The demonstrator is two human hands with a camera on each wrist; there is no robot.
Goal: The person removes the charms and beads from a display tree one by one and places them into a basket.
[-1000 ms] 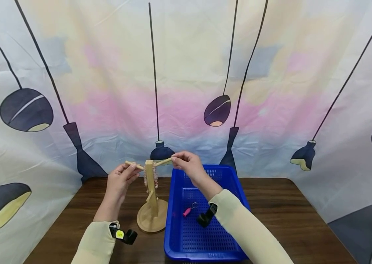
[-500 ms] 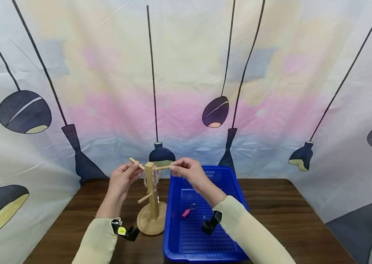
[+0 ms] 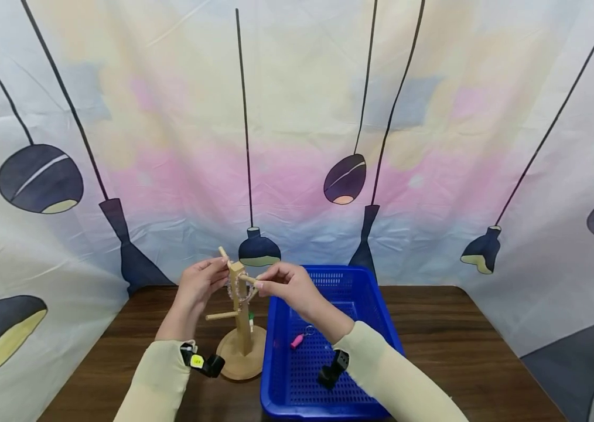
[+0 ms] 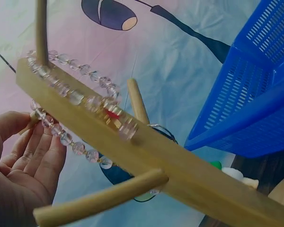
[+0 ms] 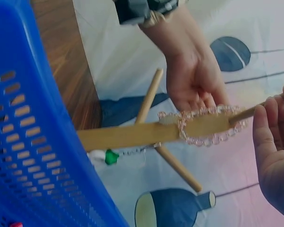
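A wooden stand with a round base and several pegs is upright left of the basket. Clear pinkish bead bracelets hang around its top pegs. My left hand pinches one upper peg beside the beads. On the other side, the thumb and fingers of my right hand pinch the opposite upper peg. A green and white charm on a chain hangs from a lower peg on the far side. One lower peg points left, bare.
The blue basket stands right of the stand, under my right forearm. Inside lies a pink keychain with a ring. Both rest on a brown wooden table, with a patterned cloth hanging behind.
The stand has turned: its lower peg swings out to the left and the green charm comes into view. My right hand has moved left and slightly down, holding the peg; my left has shifted slightly right.
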